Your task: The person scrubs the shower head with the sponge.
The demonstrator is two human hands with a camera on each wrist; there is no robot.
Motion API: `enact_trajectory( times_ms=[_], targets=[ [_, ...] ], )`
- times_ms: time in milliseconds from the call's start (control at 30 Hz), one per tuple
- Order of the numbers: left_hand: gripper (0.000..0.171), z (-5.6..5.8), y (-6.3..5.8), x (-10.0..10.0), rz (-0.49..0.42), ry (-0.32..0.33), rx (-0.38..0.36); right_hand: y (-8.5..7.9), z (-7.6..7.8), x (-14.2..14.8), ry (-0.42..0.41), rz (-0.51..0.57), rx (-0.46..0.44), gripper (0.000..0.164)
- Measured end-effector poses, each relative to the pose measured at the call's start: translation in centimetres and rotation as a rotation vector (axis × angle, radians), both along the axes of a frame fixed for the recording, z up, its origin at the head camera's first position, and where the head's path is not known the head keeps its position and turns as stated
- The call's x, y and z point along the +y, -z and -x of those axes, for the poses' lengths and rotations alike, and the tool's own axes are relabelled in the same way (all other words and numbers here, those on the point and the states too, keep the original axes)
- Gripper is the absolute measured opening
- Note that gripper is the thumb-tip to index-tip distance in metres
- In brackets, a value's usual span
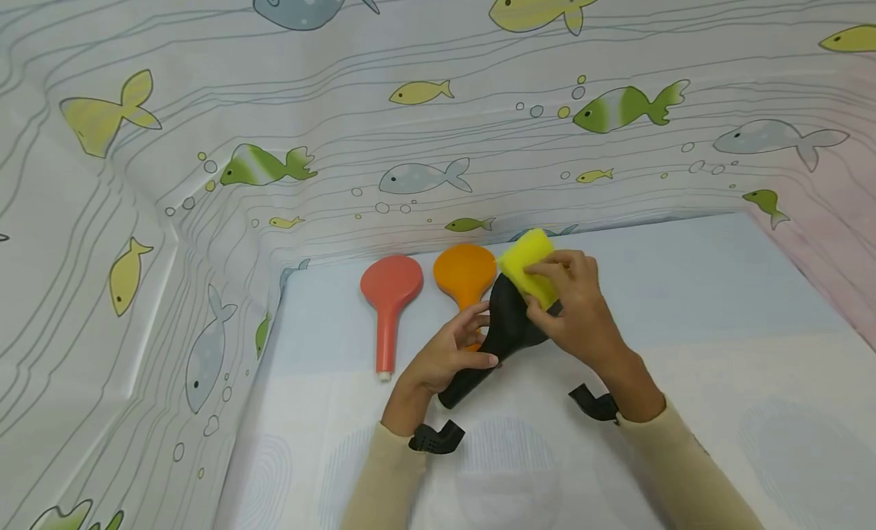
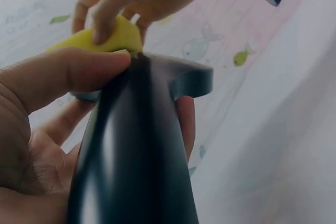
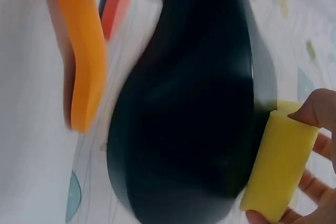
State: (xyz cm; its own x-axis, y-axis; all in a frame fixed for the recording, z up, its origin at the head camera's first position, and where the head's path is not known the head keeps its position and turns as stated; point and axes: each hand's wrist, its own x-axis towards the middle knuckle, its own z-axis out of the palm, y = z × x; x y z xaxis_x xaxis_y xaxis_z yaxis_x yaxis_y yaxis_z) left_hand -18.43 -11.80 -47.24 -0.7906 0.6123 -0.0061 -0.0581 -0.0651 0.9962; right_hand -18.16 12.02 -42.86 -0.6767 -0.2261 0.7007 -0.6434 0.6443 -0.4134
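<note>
My left hand grips a black shower head by its handle, with the thumb laid along it. It is held tilted, its broad end up and to the right. In my right hand is a yellow sponge, pinched between thumb and fingers against the rim of the broad end. The right wrist view shows the sponge touching the side of the black head. The left wrist view has the handle close up, and its far face is hidden.
A red shower head with a white handle tip lies on the pale table, left of my hands. Beside it lies an orange one, partly covered by my left hand. Fish-patterned sheeting rises behind and at the left.
</note>
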Motion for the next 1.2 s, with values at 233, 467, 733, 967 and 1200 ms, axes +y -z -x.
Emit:
enact_trajectory(
  times_ms=[233,467,733,967,1200],
  targets=[
    [0.071,0.1,0.0,-0.2,-0.093,-0.022,-0.024,0.2,-1.1,-2.4,-0.221,-0.234,0.131,0.034],
    [0.065,0.0,0.1,-0.3,-0.084,-0.058,-0.020,0.1,-1.6,-2.9,-0.288,-0.306,0.138,0.028],
    [0.073,0.2,0.4,-0.3,-0.006,0.011,0.074,-0.7,-1.2,-1.0,-0.147,-0.129,0.056,0.034],
    [0.075,0.2,0.2,-0.9,-0.004,0.027,0.068,-1.2,0.0,2.0,0.011,0.042,-0.109,0.038],
    [0.075,0.3,0.0,-1.4,-0.243,0.032,-0.066,-0.9,0.9,3.9,0.052,0.116,-0.255,0.040]
  ],
)
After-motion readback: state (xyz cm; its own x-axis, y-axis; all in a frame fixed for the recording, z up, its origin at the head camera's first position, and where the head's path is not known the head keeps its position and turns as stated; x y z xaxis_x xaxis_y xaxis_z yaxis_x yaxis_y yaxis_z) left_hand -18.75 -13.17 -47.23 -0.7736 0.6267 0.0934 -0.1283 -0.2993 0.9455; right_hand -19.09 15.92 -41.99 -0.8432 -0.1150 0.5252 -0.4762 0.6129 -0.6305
